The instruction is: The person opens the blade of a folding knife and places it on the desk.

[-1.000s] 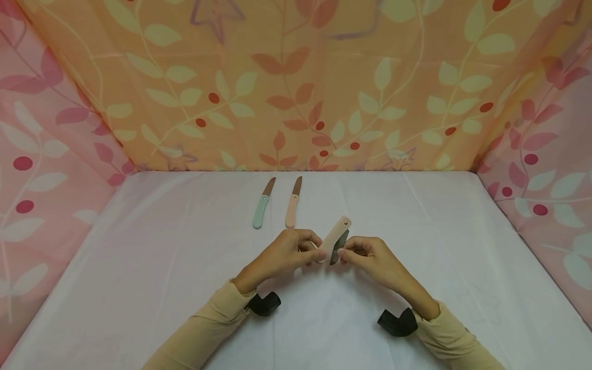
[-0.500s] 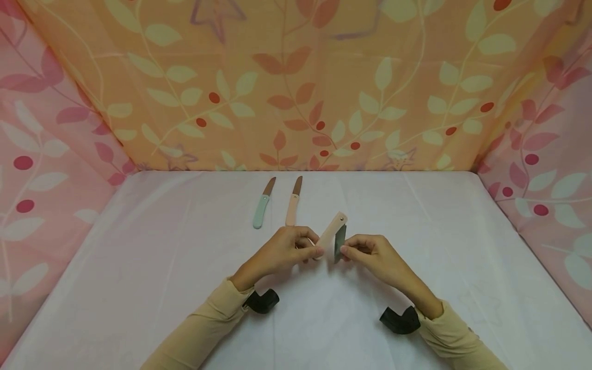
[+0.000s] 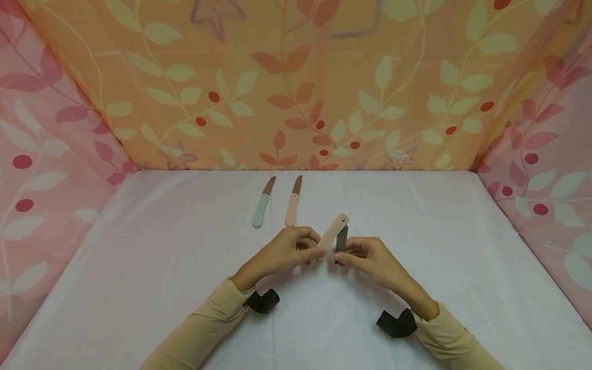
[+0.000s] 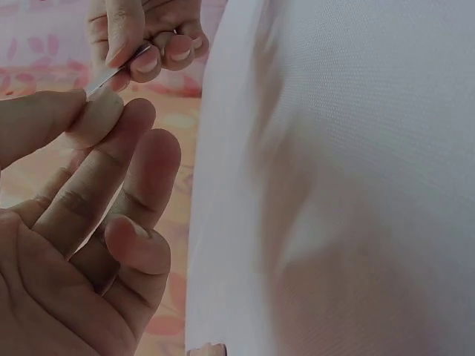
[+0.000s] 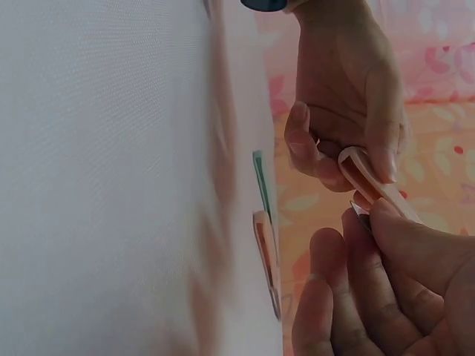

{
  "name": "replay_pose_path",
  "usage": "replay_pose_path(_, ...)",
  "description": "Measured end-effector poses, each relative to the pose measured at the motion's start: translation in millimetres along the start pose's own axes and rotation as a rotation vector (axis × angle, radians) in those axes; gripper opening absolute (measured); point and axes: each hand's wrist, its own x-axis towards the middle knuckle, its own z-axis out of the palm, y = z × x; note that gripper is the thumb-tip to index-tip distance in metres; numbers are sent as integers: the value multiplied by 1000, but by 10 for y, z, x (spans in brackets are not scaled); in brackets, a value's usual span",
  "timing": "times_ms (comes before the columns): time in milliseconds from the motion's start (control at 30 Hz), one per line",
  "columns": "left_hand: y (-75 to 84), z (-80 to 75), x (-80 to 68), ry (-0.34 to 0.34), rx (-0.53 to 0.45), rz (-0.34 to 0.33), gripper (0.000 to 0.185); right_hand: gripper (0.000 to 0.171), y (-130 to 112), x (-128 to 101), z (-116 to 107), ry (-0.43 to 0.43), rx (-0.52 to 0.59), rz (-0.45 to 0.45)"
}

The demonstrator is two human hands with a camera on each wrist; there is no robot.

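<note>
A folding knife with a pale cream handle [image 3: 334, 231] is held up over the table, partly unfolded. My left hand [image 3: 287, 252] pinches the butt end of its handle between thumb and fingers. The dark grey blade [image 3: 341, 239] hangs down from the pivot at an angle to the handle, and my right hand [image 3: 370, 257] pinches it near the tip, thumb in front. In the right wrist view the slot of the handle [image 5: 358, 172] shows, with the blade tip [image 5: 360, 213] poking out of my right fingers.
Two unfolded knives lie behind my left hand on the white cloth: one with a mint handle [image 3: 260, 211], one with a peach handle [image 3: 292, 209]. Patterned orange fabric [image 3: 305, 103] hangs behind the table, pink fabric [image 3: 41, 154] at the sides.
The blade has swung away from the handle, widening the angle between them. My right thumb and fingers have shifted across the blade. My left hand keeps its hold on the handle.
</note>
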Motion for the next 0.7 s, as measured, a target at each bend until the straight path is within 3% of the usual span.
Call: replay_pose_path(700, 12, 25, -5, 37, -4, 29, 15, 26, -35, -18, -19, -15, 0, 23)
